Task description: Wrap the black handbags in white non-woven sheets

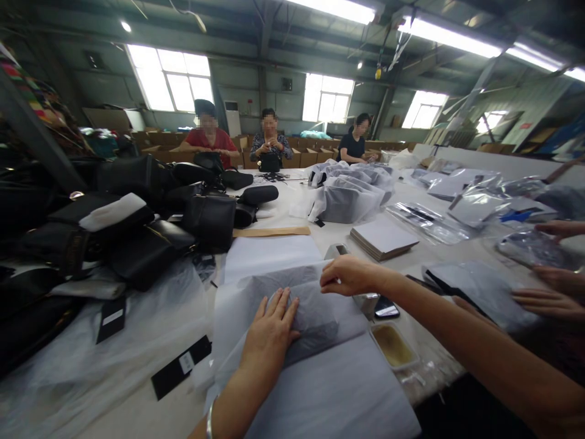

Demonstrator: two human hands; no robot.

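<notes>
Left hand (273, 329) lies flat, fingers spread, grasping nothing, pressing a dark object wrapped in translucent white tissue paper (311, 320) onto the white bench (137, 414). The bundle's long axis runs left to right. Right hand (348, 275), just beyond the bundle's far edge, pinches a fold of the tissue. A small tray of yellowish paste (393, 344) crowds the right; black leather bags (137, 244) lie well left.
</notes>
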